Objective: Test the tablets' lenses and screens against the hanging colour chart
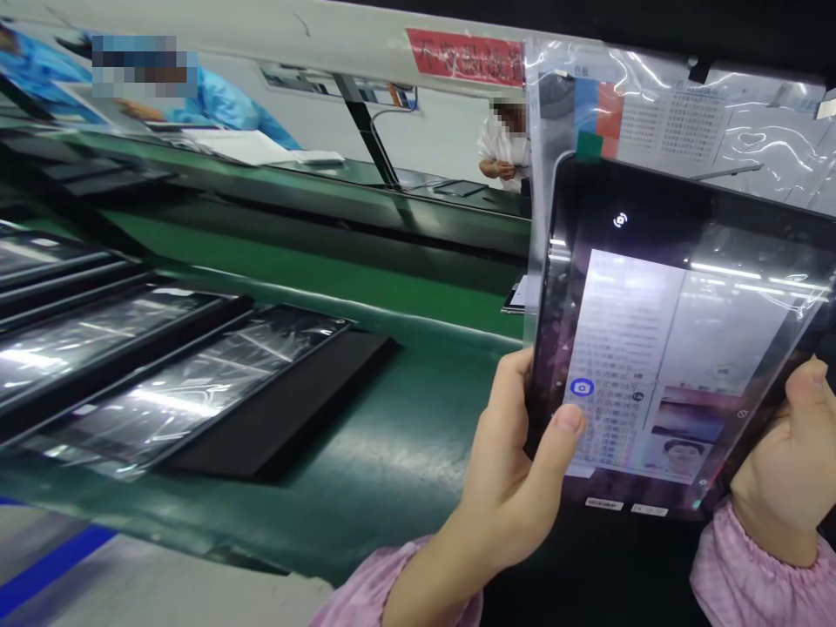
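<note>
Raised upright at the right of the head view is a tablet (653,348) with its screen lit. A camera picture of printed sheets fills the screen, with a round blue camera icon near its left side. My left hand (513,461) grips the tablet's left edge, thumb lying on the front and fingers behind. The right edge is gripped by my right hand (787,461), its thumb bent at the front and the other fingers mostly hidden. Pink elastic cuffs cover both wrists. Behind the tablet hangs a clear plastic sleeve (702,131) with printed sheets in it.
Several film-covered tablets (196,392) lie on black trays (287,409) at the left of the green bench (398,435). A red sign (467,55) is fixed to the overhead rail. Across the line, people in blue clothing (228,104) and one in white (496,144) are at benches.
</note>
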Tool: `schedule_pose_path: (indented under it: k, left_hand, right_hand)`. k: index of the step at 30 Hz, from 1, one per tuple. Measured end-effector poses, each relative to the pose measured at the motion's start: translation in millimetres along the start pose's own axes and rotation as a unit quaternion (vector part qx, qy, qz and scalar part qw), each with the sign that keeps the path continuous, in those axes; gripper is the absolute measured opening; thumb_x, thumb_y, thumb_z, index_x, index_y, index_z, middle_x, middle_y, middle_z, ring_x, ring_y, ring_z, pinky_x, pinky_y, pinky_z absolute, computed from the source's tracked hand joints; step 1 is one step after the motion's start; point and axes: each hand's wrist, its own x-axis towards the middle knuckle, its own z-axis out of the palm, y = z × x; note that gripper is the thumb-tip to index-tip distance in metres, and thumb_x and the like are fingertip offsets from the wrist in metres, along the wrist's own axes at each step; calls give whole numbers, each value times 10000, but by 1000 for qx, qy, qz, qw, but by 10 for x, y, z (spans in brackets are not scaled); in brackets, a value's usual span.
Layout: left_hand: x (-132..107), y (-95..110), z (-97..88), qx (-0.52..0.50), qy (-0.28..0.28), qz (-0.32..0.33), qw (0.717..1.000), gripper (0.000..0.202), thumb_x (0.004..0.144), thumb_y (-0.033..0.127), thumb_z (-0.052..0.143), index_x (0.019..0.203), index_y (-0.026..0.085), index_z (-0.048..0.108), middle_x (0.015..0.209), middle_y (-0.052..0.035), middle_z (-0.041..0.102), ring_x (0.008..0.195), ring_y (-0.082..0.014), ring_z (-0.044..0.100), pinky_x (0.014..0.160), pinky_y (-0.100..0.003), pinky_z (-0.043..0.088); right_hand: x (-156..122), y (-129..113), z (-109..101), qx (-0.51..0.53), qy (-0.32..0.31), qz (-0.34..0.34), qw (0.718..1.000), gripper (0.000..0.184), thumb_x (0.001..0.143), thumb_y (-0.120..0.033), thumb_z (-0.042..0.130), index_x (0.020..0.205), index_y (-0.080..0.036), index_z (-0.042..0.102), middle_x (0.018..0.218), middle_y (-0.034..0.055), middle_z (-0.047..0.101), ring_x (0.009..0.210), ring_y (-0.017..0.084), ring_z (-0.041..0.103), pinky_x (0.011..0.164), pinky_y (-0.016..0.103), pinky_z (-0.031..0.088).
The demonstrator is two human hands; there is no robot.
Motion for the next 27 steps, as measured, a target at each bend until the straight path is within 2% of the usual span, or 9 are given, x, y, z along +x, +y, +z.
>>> schedule_pose_path:
  k: [2,4,6,9,13,17,23,25,27]
  left_hand:
    - [78,-102,-20,-38,-11,-66,997,355,975,455,612,1249,229,619,1097,-60,719,960,-247,688,809,-336,576]
    - [186,-322,-28,-90,-23,-152,984,422,932,482,622,1249,203,632,1097,-73,726,965,-263,688,809,-345,560]
    - [286,-658,-14,-129,-13,-230,964,462,871,479,626,1228,187,648,1094,-71,733,989,-272,685,819,-337,536]
    - [336,-1221,33,-112,39,-308,944,420,761,417,624,1101,178,685,1085,-53,735,1051,-262,656,845,-301,494]
    - [231,-1671,54,-89,37,-360,928,344,694,365,658,975,170,685,859,-22,718,816,-206,645,703,-267,468]
    - [170,-1811,33,-95,18,-397,913,328,674,408,721,893,191,607,628,43,605,538,-145,544,532,-238,388]
    - [180,-1906,27,-104,18,-407,907,400,639,420,811,857,199,559,647,57,590,532,-115,535,531,-215,397]
    - [183,-1886,22,-108,15,-413,904,367,672,423,781,867,195,569,676,42,620,566,-125,564,554,-219,425]
    - [183,-1852,14,-108,15,-422,900,325,704,427,736,863,197,570,683,36,631,585,-132,579,571,-223,442]
  right_hand:
    - [-5,103,-41,-10,-9,52,999,389,975,-496,685,1234,-214,754,1180,85,752,1247,336,644,1009,489,578]
    - [-34,284,-106,-56,-27,123,990,460,952,-535,699,1290,-223,725,1237,80,738,1290,333,615,1060,479,539]
    - [-95,538,-184,-105,-64,198,972,522,934,-569,696,1349,-252,685,1335,60,697,1339,325,577,1121,479,483]
    - [-238,970,-314,-138,-91,265,950,601,898,-600,678,1409,-287,630,1489,26,590,1417,311,500,1185,476,410]
    - [-418,1360,-511,-164,-77,335,925,726,885,-623,657,1525,-317,504,1619,-7,435,1504,285,382,1231,446,349]
    - [-475,1455,-645,-164,-66,395,901,817,869,-645,671,1585,-355,407,1644,-33,389,1491,288,404,1242,468,338]
    - [-514,1468,-606,-163,-99,398,897,725,896,-659,659,1535,-365,483,1614,-39,441,1496,268,396,1237,430,347]
    - [-410,1433,-620,-163,-136,401,891,743,911,-703,616,1542,-337,477,1600,10,467,1447,294,464,1192,459,409]
    - [-183,1329,-751,-190,-166,388,886,870,889,-828,507,1554,-268,465,1577,98,490,1311,356,588,1083,532,504]
